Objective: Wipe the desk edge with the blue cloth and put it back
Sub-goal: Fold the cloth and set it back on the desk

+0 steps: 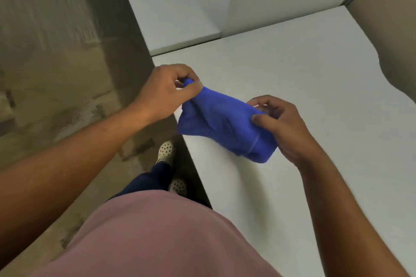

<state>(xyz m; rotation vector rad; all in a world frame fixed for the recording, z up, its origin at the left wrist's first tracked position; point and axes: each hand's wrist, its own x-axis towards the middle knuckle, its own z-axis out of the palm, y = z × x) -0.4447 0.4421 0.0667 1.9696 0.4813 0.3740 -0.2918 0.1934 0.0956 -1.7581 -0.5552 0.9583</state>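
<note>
Both hands hold the blue cloth stretched over the worktop edge. Left hand fingers pinch its far corner; right hand fingers grip the bunched near end.

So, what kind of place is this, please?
Probably an office or workroom. Plain white desks meet at a corner, a beige partition panel with a metal trim stands behind them, and the floor is bare and worn. Both hands hold a blue cloth at the desk edge.
</note>
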